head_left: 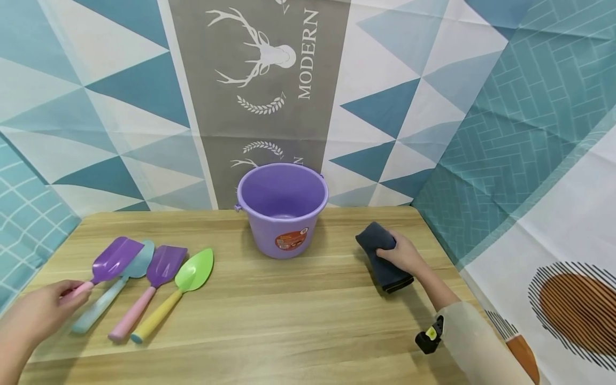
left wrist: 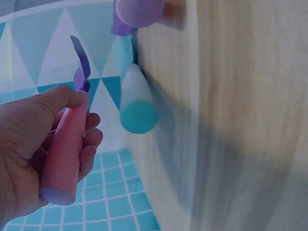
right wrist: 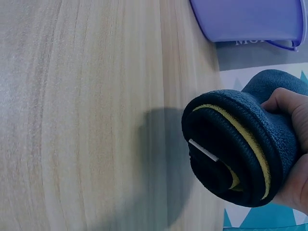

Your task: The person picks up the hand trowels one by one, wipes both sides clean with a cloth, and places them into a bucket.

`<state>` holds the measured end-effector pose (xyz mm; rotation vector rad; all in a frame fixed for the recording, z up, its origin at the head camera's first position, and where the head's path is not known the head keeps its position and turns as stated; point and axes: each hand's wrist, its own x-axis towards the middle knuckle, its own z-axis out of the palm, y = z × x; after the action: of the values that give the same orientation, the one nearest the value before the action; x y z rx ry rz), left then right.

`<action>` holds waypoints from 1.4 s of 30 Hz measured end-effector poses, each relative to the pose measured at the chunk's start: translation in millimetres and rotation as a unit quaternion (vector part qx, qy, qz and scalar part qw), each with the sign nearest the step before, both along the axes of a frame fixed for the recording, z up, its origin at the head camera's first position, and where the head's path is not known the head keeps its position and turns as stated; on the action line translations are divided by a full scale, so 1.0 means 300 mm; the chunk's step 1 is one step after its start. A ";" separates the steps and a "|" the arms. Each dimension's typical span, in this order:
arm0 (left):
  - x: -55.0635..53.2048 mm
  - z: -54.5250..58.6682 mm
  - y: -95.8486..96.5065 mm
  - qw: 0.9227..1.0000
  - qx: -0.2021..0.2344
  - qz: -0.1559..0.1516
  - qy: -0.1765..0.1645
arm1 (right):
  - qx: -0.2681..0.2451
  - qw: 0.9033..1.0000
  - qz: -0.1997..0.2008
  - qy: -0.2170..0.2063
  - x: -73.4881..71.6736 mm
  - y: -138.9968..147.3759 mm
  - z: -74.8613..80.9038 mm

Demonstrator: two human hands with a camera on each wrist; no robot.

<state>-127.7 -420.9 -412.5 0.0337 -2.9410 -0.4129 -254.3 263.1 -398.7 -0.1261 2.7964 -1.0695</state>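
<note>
We find the left hand (head_left: 43, 311) holding a raised scoop (head_left: 113, 260) by its pink handle (left wrist: 66, 144), off the surface (head_left: 289, 321). To the right of that hand lie, in order, a blue scoop (head_left: 102, 303), a second purple scoop (head_left: 165, 264) and a green scoop (head_left: 196, 269). We record the right hand (head_left: 403, 254) gripping a rolled cloth (head_left: 382, 264), also above the surface. The bucket (head_left: 284, 232) stands upright beyond and between the hands, nearer the right.
</note>
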 end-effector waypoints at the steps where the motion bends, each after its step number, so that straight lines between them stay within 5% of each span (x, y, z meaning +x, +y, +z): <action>1: -0.002 0.003 0.004 1.000 -0.001 -0.004 -0.004 | 0.001 1.000 0.002 0.003 0.000 -0.001 0.002; 23: -0.009 0.092 0.126 0.995 0.016 -0.028 -0.090 | 0.010 0.999 0.025 0.034 0.023 -0.032 0.062; 42: -0.010 0.137 0.234 0.996 -0.002 -0.058 -0.075 | -0.001 0.995 0.063 0.074 0.050 -0.066 0.096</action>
<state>-130.9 -350.7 -371.4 -0.1106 -3.1018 -0.4402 -239.3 243.2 -369.8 -0.3914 2.8715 -1.0748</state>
